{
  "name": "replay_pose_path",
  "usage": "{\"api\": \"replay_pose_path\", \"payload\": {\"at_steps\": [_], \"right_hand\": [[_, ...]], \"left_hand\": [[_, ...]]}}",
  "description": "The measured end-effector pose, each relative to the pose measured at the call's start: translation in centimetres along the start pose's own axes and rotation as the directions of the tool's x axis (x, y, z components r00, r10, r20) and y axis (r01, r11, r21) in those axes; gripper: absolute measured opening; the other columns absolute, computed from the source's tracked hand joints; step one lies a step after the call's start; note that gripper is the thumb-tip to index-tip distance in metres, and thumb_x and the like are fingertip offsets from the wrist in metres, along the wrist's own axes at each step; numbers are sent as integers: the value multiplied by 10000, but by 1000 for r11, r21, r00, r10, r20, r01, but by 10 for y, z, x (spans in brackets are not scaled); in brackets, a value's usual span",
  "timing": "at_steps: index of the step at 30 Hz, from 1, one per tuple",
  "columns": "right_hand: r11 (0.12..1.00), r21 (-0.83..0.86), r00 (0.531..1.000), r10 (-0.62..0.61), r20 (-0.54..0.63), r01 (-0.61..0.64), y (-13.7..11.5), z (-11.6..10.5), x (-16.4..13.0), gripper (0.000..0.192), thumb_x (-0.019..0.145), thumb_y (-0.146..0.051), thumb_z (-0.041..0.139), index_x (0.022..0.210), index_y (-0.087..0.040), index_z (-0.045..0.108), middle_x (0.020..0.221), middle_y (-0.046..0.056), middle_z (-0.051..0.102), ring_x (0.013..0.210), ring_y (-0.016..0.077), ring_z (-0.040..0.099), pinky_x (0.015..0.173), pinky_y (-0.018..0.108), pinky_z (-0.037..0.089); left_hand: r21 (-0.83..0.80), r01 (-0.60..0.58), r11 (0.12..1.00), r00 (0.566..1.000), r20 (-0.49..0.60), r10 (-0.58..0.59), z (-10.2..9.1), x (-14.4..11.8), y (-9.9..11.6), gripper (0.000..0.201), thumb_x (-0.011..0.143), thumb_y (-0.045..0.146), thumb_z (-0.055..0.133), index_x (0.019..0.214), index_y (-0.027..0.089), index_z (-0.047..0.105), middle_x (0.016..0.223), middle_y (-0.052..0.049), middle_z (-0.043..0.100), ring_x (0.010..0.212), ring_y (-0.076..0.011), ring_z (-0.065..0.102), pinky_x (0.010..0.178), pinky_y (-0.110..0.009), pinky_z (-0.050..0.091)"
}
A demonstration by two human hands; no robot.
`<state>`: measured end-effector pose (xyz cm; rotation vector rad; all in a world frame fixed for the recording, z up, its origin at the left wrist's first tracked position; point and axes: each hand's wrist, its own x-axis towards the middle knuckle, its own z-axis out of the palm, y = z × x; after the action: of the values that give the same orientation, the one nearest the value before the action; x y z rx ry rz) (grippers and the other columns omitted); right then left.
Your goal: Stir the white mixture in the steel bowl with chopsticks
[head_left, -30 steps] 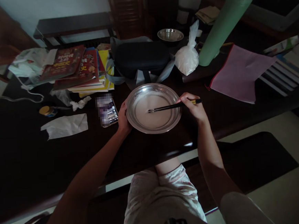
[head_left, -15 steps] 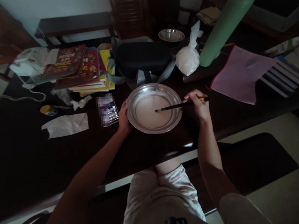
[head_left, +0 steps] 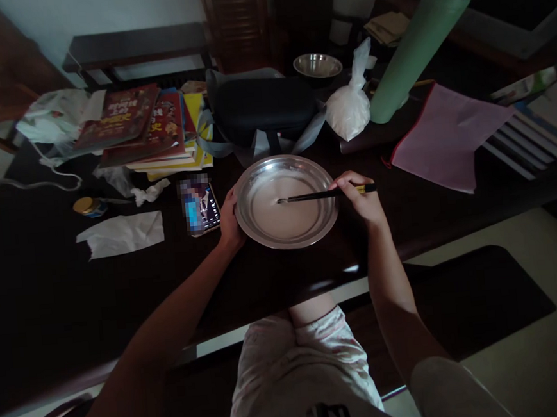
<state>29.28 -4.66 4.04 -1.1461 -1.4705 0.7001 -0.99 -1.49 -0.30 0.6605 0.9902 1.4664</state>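
A round metal bowl [head_left: 326, 228] stands in front of me with a whitish, cloudy liquid [head_left: 289, 217] in it. My left hand [head_left: 231, 222] grips the bowl's left rim, thumb on top and the other fingers hidden beneath. In my right hand [head_left: 360, 195] is a pair of black chopsticks [head_left: 309, 197] with gold-marked ends, held nearly level over the right rim. Their tips dip into the liquid near the middle of the bowl. Just left of my left hand lies a phone [head_left: 206, 208] with a lit, partly blurred screen.
Behind the bowl sits a black case [head_left: 265, 107] with grey straps. A tied bag of white powder [head_left: 348, 113], a tall green flask [head_left: 416, 63] and a second metal bowl [head_left: 318, 66] stand at the back right. Books [head_left: 122, 121], a small jar [head_left: 89, 206] and tissue [head_left: 121, 235] lie left.
My right hand has moved left with the chopsticks, so their tips are farther left in the liquid. My left hand stays on the bowl's rim. The phone's screen picture differs.
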Motion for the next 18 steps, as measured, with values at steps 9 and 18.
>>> {"api": "replay_pose_path", "payload": {"at_steps": [9,18], "right_hand": [[999,32,999,-2,35,1,-2,0,0,426,890,-662,735,747,-263,779,736,5,762,737,183,737,728,335,597],[998,48,999,30,16,-31,-2,0,-1,448,879,-684,729,742,-259,767,715,1,749,712,180,728,712,334,597]], "left_hand": [[27,-22,999,999,27,21,-2,1,-2,197,826,293,652,973,232,767,1169,-44,801,1207,-262,696,1140,-380,507],[39,-23,999,999,25,22,-2,0,-1,250,842,290,629,1037,236,777,1164,-38,804,1214,-261,692,1144,-394,509]]}}
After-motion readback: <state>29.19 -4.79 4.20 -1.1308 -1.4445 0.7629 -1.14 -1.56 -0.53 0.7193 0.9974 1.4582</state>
